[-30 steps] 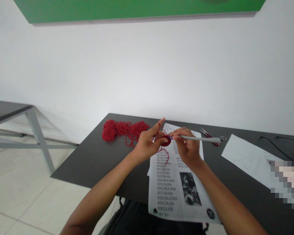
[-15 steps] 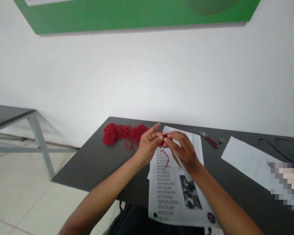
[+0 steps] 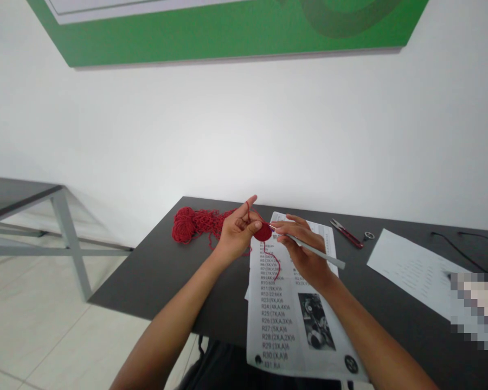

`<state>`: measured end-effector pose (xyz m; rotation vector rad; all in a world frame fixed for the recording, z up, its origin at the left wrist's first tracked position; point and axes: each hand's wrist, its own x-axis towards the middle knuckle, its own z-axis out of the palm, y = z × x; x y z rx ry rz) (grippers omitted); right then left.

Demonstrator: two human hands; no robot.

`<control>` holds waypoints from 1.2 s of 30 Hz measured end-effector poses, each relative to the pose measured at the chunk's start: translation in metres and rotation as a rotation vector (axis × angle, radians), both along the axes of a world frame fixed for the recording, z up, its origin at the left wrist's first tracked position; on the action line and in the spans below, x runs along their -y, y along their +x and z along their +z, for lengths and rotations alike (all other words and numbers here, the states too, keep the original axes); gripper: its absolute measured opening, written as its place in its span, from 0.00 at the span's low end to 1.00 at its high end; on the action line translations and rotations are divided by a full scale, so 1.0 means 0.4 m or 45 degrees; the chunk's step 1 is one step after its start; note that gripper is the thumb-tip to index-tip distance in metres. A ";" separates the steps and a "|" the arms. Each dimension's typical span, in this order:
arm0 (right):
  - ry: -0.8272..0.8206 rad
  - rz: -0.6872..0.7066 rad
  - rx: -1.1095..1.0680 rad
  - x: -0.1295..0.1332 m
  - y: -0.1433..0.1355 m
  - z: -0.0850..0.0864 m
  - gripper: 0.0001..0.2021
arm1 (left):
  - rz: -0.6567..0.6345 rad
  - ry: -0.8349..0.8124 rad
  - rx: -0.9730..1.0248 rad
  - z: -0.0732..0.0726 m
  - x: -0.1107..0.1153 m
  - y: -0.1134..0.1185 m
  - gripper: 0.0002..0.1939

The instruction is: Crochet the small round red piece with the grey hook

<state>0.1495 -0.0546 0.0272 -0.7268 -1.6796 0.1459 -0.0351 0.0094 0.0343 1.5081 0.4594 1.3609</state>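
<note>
My left hand (image 3: 239, 230) pinches a small round red crochet piece (image 3: 262, 232) between thumb and fingers. Red yarn wraps over its raised index finger, and a loose yarn tail (image 3: 277, 261) dangles below the piece. In my right hand (image 3: 307, 246) is a crochet hook (image 3: 324, 255) with a pale grey handle, held like a pen. The hook's tip is at the right edge of the crochet piece. Behind my left hand lies a red yarn ball (image 3: 183, 225) with a heap of loose yarn (image 3: 208, 221).
Beneath my hands a printed pattern sheet (image 3: 276, 336) hangs over the front edge of the dark table (image 3: 146, 281). Thread snips (image 3: 347, 234) and a small metal ring (image 3: 368, 235) lie to the right. Farther right are another paper (image 3: 410, 271), black cables (image 3: 459, 252) and a blurred-out patch.
Both hands have drawn slightly apart, the left moving leftward. My right hand has turned, so the hook's handle and the round crochet piece show plainly. The camera view has shifted slightly.
</note>
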 end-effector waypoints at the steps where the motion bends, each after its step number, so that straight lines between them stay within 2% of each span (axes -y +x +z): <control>1: 0.004 -0.036 0.025 0.000 -0.002 0.000 0.04 | 0.045 0.058 -0.016 -0.002 -0.002 -0.002 0.39; 4: 0.013 -0.139 0.085 0.003 -0.009 -0.003 0.05 | 0.130 0.207 -0.064 -0.017 -0.006 -0.002 0.41; 7: 0.019 -0.153 0.118 0.005 -0.011 -0.003 0.06 | 0.183 0.324 -0.107 -0.030 -0.008 0.004 0.43; 9: 0.050 -0.160 0.166 0.004 -0.011 -0.002 0.06 | 0.236 0.353 -0.120 -0.032 -0.010 0.006 0.42; 13: 0.187 -0.229 0.364 0.004 -0.018 -0.003 0.07 | 0.352 0.407 -0.187 -0.031 -0.019 0.001 0.32; 16: 0.193 -0.238 0.332 0.012 -0.029 -0.006 0.06 | 0.454 0.482 -0.271 -0.032 -0.024 -0.007 0.22; 18: 0.066 -0.183 0.146 0.019 -0.033 -0.007 0.03 | 0.467 0.504 -0.306 -0.035 -0.022 -0.009 0.21; 20: -0.204 -0.080 -0.108 0.020 -0.029 -0.009 0.04 | 0.403 0.495 -0.280 -0.035 -0.016 -0.006 0.26; 23: -0.665 0.219 -0.471 0.005 -0.018 -0.016 0.11 | 0.263 0.418 -0.160 -0.031 0.000 0.004 0.31; 25: -0.757 0.445 -0.644 -0.010 -0.013 -0.023 0.14 | 0.186 0.331 -0.093 -0.026 0.013 0.012 0.32; 28: -0.660 0.480 -0.681 -0.024 -0.012 -0.024 0.14 | 0.118 0.205 -0.012 -0.024 0.029 0.024 0.33; 32: -0.432 0.272 -0.387 -0.013 -0.013 -0.007 0.10 | 0.131 0.099 0.000 -0.030 0.041 0.035 0.36; 36: -0.205 0.074 -0.146 0.006 -0.019 0.005 0.08 | 0.214 0.156 -0.051 -0.032 0.047 0.040 0.34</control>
